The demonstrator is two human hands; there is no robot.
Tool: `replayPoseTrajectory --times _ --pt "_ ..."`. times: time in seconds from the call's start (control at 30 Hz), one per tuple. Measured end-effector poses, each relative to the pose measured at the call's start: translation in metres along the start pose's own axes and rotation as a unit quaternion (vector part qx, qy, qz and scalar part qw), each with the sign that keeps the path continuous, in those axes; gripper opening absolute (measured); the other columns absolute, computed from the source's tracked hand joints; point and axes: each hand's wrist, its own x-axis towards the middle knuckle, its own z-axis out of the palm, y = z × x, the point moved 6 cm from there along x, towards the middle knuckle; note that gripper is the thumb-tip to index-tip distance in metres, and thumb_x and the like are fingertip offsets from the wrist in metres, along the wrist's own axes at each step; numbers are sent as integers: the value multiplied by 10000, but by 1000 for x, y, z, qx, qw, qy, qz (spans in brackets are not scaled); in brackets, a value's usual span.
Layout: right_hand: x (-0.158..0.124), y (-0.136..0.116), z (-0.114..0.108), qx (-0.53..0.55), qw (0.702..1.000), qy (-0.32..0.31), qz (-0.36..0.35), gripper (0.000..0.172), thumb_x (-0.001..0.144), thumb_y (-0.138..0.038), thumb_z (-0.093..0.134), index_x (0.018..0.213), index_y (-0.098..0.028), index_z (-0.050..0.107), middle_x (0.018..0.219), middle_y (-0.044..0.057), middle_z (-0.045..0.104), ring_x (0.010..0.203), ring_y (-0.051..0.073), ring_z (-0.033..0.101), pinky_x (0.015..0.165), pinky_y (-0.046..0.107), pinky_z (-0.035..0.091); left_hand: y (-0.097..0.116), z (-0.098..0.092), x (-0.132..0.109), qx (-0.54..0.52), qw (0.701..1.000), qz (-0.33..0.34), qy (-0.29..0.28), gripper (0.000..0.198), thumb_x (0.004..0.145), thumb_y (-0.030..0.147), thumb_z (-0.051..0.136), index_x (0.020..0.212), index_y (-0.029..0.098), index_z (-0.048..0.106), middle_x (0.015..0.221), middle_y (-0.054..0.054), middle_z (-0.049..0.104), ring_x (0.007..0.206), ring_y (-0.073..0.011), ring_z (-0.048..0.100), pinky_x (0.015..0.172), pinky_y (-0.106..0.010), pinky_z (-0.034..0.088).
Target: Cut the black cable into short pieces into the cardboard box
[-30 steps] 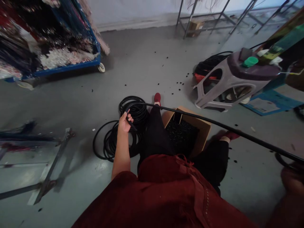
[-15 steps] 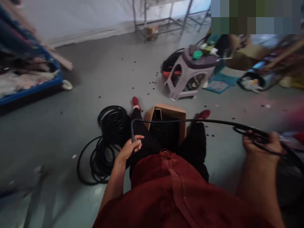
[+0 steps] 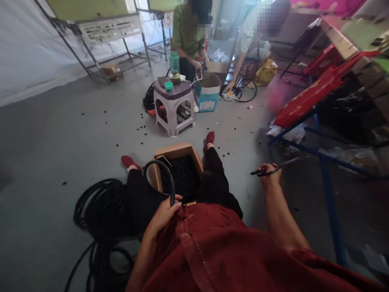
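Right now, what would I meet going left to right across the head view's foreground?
Coiled black hose, left hand holding a bent hose section, right red shoe, right hand holding scissors, slanted blue metal leg.

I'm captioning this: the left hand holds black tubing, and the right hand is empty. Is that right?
Not quite: the right hand isn't empty; the head view shows it holding a black-handled tool, apparently scissors. The left hand does hold black tubing.
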Motion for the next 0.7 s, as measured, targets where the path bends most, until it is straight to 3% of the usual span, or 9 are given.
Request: replayPoseTrajectory --times 0.1,0.17,0.27,0.37,0.47,0.57,0.7 --pt "-2 -12 -2 11 1000 -21 9 380 665 -222 669 926 -269 396 797 -79 536 585 80 559 458 171 449 14 9 3 38 999 6 -23 359 783 396 533 1027 151 627 774 -25 617 704 -159 551 692 -276 427" --pt "-22 -13 13 16 996 -85 26 459 609 -245 715 949 -264 407 772 -80 551 610 87 594 495 176 480 24 18 5 63 997 9 -49 369 794 381 512 1050 141 627 777 -28 616 706 -160 556 710 -279 427" --pt "-85 6 52 11 967 -235 101 471 583 -310 780 930 -239 470 731 -48 606 620 130 638 516 219 513 38 32 6 103 989 33 -97 372 821 385 478 1073 154 626 772 -22 623 722 -165 563 715 -274 424" --pt "-168 32 92 13 908 -375 187 401 634 -364 787 914 -226 536 747 0 658 646 171 667 537 269 538 46 41 7 150 978 69 -126 325 831 376 471 1025 182 645 845 -24 661 793 -175 581 755 -264 417" --pt "-224 48 123 40 860 -441 252 334 705 -418 743 917 -248 549 761 -4 677 669 185 687 565 294 552 44 42 8 164 975 78 -131 320 835 363 445 1008 192 653 882 -26 678 826 -181 589 760 -255 417" --pt "-235 50 149 75 839 -447 300 294 717 -362 730 889 -236 527 770 8 698 697 184 701 587 284 558 39 39 8 148 978 66 -131 342 821 366 448 1006 174 663 918 -43 683 845 -188 596 768 -254 424" --pt "-206 35 177 126 834 -426 327 133 778 -262 643 835 -194 544 701 23 684 598 137 659 576 254 560 27 32 3 142 980 39 -135 389 822 428 449 990 153 667 921 -61 691 872 -212 609 785 -265 436"
